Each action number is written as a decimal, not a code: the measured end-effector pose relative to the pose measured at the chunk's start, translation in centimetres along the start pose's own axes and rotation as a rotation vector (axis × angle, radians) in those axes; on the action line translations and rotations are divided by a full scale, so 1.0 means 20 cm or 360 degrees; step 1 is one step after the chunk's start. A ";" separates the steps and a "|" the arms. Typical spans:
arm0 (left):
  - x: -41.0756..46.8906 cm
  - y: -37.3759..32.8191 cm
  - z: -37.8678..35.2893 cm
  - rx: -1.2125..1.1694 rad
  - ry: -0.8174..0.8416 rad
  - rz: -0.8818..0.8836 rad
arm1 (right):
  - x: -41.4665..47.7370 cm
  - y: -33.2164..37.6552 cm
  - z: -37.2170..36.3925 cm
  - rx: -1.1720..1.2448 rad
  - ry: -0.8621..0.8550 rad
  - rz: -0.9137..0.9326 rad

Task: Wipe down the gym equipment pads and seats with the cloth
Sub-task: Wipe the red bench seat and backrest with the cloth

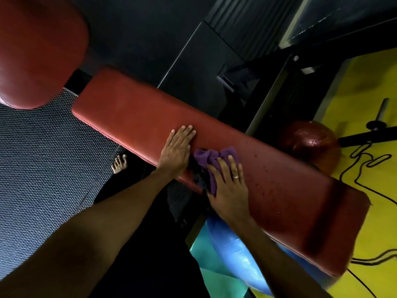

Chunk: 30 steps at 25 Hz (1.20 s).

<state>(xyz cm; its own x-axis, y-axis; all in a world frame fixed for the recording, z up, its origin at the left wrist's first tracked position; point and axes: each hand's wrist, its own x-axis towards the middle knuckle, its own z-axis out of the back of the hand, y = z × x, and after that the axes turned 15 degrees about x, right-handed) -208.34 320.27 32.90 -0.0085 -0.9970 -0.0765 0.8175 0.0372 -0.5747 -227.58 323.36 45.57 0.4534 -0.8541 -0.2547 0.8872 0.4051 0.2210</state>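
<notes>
Spread fingers of the right hand (229,186) are pressing the cloth (211,157) onto the bench pad (129,112); the left hand (177,151) is resting flat, fingers together, beside it.

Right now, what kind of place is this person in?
Most likely a gym. There's a long red padded bench, a blue exercise ball under it, and what looks like a metal weight bar off to the right. Someone is wiping the bench with a purple cloth.
</notes>
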 end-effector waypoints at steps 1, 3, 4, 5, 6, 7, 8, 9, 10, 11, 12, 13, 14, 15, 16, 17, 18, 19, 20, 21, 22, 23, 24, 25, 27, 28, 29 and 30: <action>0.03 -0.05 -0.01 0.0007 0.0010 0.0018 | 0.05 -0.07 0.04 -0.0030 -0.0063 -0.0093; 0.06 -0.11 -0.04 0.0084 0.0045 0.0025 | 0.23 -0.12 0.07 -0.0061 -0.0202 -0.0337; 0.06 -0.11 -0.05 0.0132 0.0048 0.0021 | 0.33 -0.09 0.05 -0.0067 -0.0226 -0.0432; 0.06 -0.10 -0.06 0.0152 0.0049 0.0007 | 0.38 -0.04 0.02 -0.0051 -0.0212 -0.0471; 0.06 -0.08 -0.05 0.0155 0.0057 -0.0027 | 0.39 0.03 -0.01 -0.0019 -0.0194 -0.0465; 0.05 -0.07 -0.05 0.0167 0.0084 -0.0063 | 0.34 0.09 -0.04 0.0020 -0.0170 -0.0431; 0.05 -0.06 -0.05 0.0199 0.0113 -0.0080 | 0.25 0.13 -0.07 0.0052 -0.0141 -0.0382; 0.04 -0.06 -0.04 0.0233 0.0126 -0.0078 | 0.14 0.14 -0.07 0.0083 -0.0112 -0.0325; 0.05 -0.07 -0.04 0.0233 0.0122 -0.0054 | 0.03 0.12 -0.06 0.0094 -0.0095 -0.0245; 0.06 -0.08 -0.03 0.0217 0.0115 -0.0022 | -0.06 0.07 -0.03 0.0094 -0.0084 -0.0157; 0.06 -0.10 -0.03 0.0201 0.0106 0.0004 | -0.13 0.02 0.00 0.0077 -0.0085 -0.0095; 0.06 -0.10 -0.03 0.0188 0.0102 0.0017 | -0.16 -0.03 0.04 0.0047 -0.0095 -0.0092; 0.06 -0.10 -0.03 0.0174 0.0109 0.0019 | -0.15 -0.08 0.07 -0.0001 -0.0126 -0.0167; 0.06 -0.10 -0.02 0.0168 0.0126 0.0014 | -0.10 -0.12 0.11 -0.0032 -0.0168 -0.0302; 0.06 -0.10 -0.02 0.0171 0.0144 0.0013 | -0.03 -0.15 0.13 -0.0036 -0.0229 -0.0444; 0.06 -0.10 -0.02 0.0182 0.0151 0.0017 | 0.05 -0.14 0.14 -0.0012 -0.0274 -0.0562; 0.06 -0.10 -0.02 0.0191 0.0146 0.0023 | 0.11 -0.10 0.13 0.0017 -0.0291 -0.0626; 0.06 -0.10 -0.02 0.0193 0.0143 0.0026 | 0.14 -0.04 0.10 0.0049 -0.0284 -0.0642; 0.06 -0.10 -0.03 0.0193 0.0145 0.0025 | 0.14 0.04 0.07 0.0087 -0.0264 -0.0623; 0.06 -0.10 -0.03 0.0198 0.0147 0.0022 | 0.09 0.12 0.02 0.0129 -0.0217 -0.0571; 0.06 -0.10 -0.03 0.0205 0.0152 0.0023 | 0.01 0.18 -0.02 0.0160 -0.0166 -0.0501; 0.07 -0.09 -0.03 0.0210 0.0157 0.0030 | -0.07 0.21 -0.05 0.0173 -0.0129 -0.0427; 0.07 -0.09 -0.03 0.0202 0.0162 0.0039 | -0.15 0.20 -0.07 0.0157 -0.0130 -0.0357; 0.07 -0.09 -0.02 0.0185 0.0172 0.0042 | -0.23 0.15 -0.07 0.0134 -0.0166 -0.0321; 0.07 -0.10 -0.02 0.0162 0.0177 0.0047 | -0.37 0.06 -0.06 0.0072 -0.0295 -0.0371; 0.07 -0.10 -0.02 0.0149 0.0180 0.0046 | -0.42 0.04 -0.05 0.0040 -0.0365 -0.0434; 0.07 -0.10 -0.01 0.0135 0.0187 0.0041 | -0.45 0.04 -0.05 0.0024 -0.0438 -0.0501; 0.08 -0.10 -0.01 0.0136 0.0195 0.0035 | -0.45 0.06 -0.05 0.0033 -0.0493 -0.0563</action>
<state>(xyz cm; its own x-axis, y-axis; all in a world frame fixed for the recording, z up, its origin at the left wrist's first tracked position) -210.09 318.70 33.70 -0.0560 -0.9801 -0.1905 0.8642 0.0480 -0.5008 -230.48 331.88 47.20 0.0736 -0.9970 -0.0258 0.9793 0.0674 0.1911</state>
